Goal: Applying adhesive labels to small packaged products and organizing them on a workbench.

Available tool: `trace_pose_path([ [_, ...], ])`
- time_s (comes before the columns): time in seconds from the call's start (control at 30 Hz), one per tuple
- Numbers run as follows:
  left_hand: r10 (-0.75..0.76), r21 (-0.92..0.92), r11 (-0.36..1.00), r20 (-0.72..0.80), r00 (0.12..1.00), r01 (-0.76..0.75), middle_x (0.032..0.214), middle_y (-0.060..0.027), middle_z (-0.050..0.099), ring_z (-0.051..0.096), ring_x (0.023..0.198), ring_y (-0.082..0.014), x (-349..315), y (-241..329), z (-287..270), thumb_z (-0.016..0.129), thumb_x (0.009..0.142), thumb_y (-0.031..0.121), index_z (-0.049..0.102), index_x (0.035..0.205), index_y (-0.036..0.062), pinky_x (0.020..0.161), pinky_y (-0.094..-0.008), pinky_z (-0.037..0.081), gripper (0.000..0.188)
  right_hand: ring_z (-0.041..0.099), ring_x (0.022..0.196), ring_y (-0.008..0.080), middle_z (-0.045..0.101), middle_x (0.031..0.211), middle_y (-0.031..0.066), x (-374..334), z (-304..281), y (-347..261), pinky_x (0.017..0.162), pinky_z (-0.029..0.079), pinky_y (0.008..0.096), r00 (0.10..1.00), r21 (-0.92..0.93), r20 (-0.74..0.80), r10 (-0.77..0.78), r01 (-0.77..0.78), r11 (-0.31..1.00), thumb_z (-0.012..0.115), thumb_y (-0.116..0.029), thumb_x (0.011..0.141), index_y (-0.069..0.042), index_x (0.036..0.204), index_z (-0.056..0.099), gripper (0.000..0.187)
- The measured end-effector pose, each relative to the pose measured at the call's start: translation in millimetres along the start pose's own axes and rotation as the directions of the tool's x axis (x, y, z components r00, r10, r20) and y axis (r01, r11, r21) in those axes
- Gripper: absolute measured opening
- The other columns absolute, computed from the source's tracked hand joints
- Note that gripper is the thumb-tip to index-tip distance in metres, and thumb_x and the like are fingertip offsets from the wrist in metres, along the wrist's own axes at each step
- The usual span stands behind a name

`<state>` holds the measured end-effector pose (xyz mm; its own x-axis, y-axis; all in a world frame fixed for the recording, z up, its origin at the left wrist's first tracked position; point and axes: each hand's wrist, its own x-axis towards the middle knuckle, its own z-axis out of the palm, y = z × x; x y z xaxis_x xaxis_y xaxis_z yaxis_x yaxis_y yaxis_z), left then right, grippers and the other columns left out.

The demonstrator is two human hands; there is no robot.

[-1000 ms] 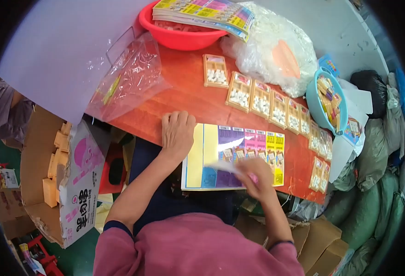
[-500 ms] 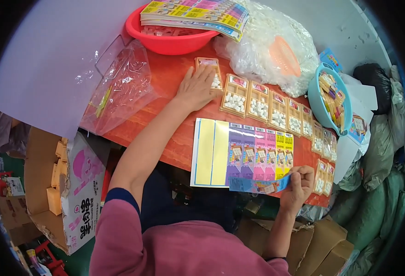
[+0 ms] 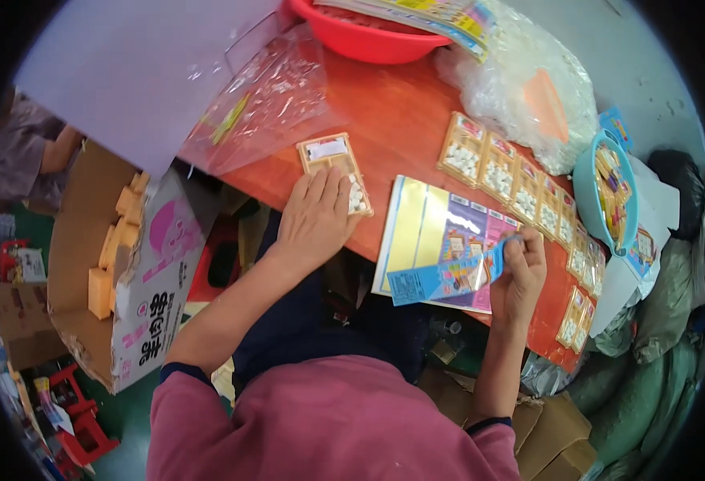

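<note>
My left hand (image 3: 315, 218) lies with its fingers stretched flat over the lower part of a tan plastic tray (image 3: 315, 151) near the table's front edge. White pieces show in the tray beside the fingertips, and a pale strip lies in its far end; the palm side of the hand is hidden. Between thumb and fingers my right hand (image 3: 522, 268) pinches one end of a blue printed sticker strip (image 3: 429, 284). The strip hangs slanting over a sheet of stickers (image 3: 404, 232) with yellow, purple and pink bands, partly covering it.
Several filled tan trays (image 3: 499, 171) stand in a row along the right of the red table (image 3: 368, 96). Behind are a red basin (image 3: 368, 40) and a bag of white pieces (image 3: 521, 80). A blue basket (image 3: 601, 212) sits far right; a cardboard box (image 3: 160, 264) stands left.
My left hand has drawn the single tray toward me, to the table's near edge. The blue strip has lifted and tilted in my right hand. The view has shifted left.
</note>
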<state>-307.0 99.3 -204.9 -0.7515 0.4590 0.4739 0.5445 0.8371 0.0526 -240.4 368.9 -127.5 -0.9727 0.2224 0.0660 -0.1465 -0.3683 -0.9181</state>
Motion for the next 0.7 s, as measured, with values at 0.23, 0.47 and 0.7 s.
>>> trace_pose_path([
  [0.23,-0.150,-0.153,0.977,0.005,0.989,0.149,0.131,-0.0224,0.042,0.046,0.115,-0.0329,-42.1,8.6,-35.3,0.070,0.066,0.023,0.054,0.117,-0.0015,0.098,-0.0415,0.033,0.059,0.058,0.073,0.0095,0.061,0.083,0.0028,28.7,61.1,42.0,0.064,0.047,0.0235,0.983,0.042,0.126,0.135,-0.141,0.989,0.059,-0.001,0.085,-0.006,0.099,0.052,0.017],
  [0.47,-0.239,-0.397,0.902,-0.127,0.963,0.171,0.122,-0.0185,0.052,0.053,0.107,-0.0284,-70.9,-18.9,-51.2,0.062,0.072,0.017,0.054,0.120,0.0002,0.092,-0.0374,0.041,0.051,0.060,0.070,0.0109,0.061,0.082,0.0032,49.8,96.4,73.6,0.062,0.049,0.0236,0.961,0.081,0.126,0.244,-0.255,0.963,0.060,-0.003,0.084,-0.004,0.095,0.052,0.013],
  [0.7,-0.637,-0.882,-0.387,0.466,0.615,0.268,0.082,-0.0070,0.064,0.061,0.072,-0.0111,-48.7,-26.2,-49.0,0.063,0.083,0.012,0.058,0.101,-0.0043,0.060,-0.0235,0.050,0.025,0.060,0.066,0.0139,0.060,0.080,0.0082,59.5,117.2,94.6,0.056,0.049,0.0234,0.969,-0.079,0.166,0.185,-0.173,0.982,0.064,0.002,0.080,-0.002,0.099,0.045,0.027],
])
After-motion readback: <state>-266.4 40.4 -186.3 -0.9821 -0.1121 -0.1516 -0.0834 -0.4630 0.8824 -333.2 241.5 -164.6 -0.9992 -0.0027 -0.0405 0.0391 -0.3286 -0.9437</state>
